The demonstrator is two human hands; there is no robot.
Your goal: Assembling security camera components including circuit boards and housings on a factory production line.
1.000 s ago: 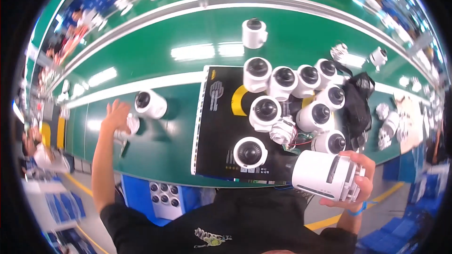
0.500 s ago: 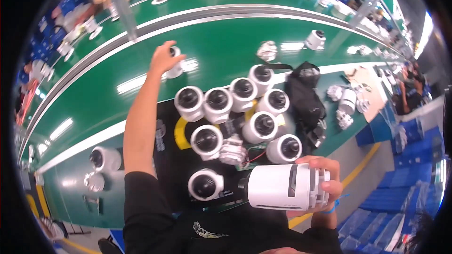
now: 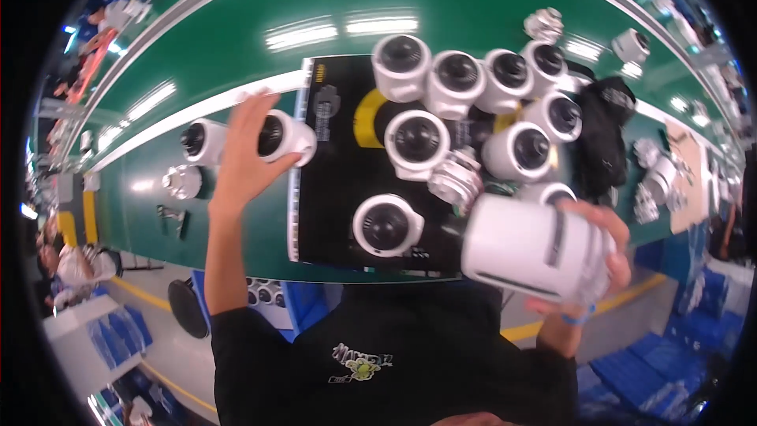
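My left hand [image 3: 246, 150] curls around a white dome camera [image 3: 296, 139] with a black dome, the thumb along its near side. It hangs or stands at the left edge of a black mat [image 3: 327, 197]; which of these I cannot tell. My right hand [image 3: 611, 248] grips the ribbed end of a large white cylindrical camera housing [image 3: 516, 246], held on its side above the mat's right part and blurred by motion. Several white dome cameras stand on the mat, one of them [image 3: 386, 225] alone near the front. A ribbed white camera base [image 3: 456, 180] lies among them.
Left of the mat stand another dome camera [image 3: 203, 142], a ribbed white part [image 3: 181, 181] and a small metal piece [image 3: 172, 217]. A black bag [image 3: 603, 138] lies at the right, beside loose white parts on a brown board [image 3: 688, 181]. Beyond runs a green belt [image 3: 331, 0].
My left hand has come back from the green belt toward the mat's left edge, with the dome camera. My right hand's housing has tilted and shifted within the view. The head view has turned.
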